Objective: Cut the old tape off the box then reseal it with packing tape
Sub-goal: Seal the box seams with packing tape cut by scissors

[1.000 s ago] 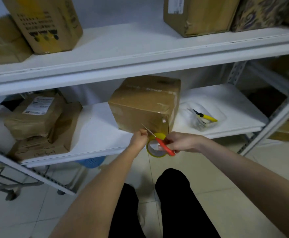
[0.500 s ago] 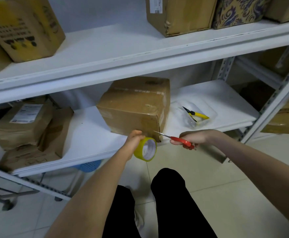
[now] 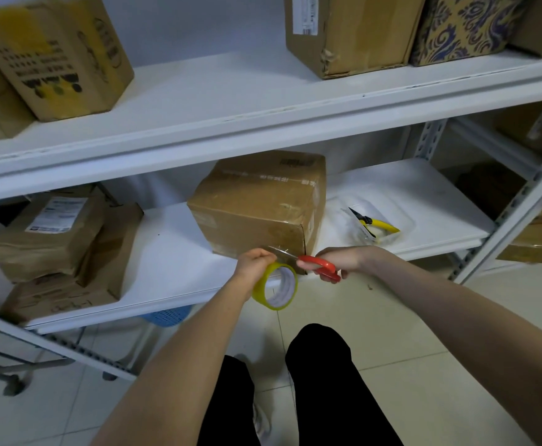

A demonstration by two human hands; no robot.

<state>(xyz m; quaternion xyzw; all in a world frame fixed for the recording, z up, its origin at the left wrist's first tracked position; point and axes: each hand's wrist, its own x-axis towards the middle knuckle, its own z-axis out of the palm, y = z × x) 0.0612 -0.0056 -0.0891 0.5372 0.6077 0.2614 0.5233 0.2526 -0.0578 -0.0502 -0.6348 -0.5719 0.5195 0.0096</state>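
Note:
A brown cardboard box [image 3: 256, 201] sits on the lower white shelf [image 3: 173, 252], glossy tape across its top. My left hand [image 3: 253, 262] grips a yellowish roll of packing tape [image 3: 276, 286] just in front of the box's near bottom corner. My right hand [image 3: 340, 259] holds red-handled scissors [image 3: 319, 267]. Their blades point left toward my left hand, right above the roll. Whether a tape strip runs from the roll to the box I cannot tell.
Yellow-handled pliers [image 3: 375, 222] lie in a clear tray [image 3: 401, 217] to the right of the box. Taped parcels [image 3: 54, 239] are stacked at the shelf's left. More boxes [image 3: 57, 56] stand on the upper shelf [image 3: 231, 101]. My dark-trousered legs [image 3: 321, 381] stand on a tiled floor.
My right hand swung the scissors away to the right, then brought them back so the blades sit over the roll. The roll stayed in my left hand.

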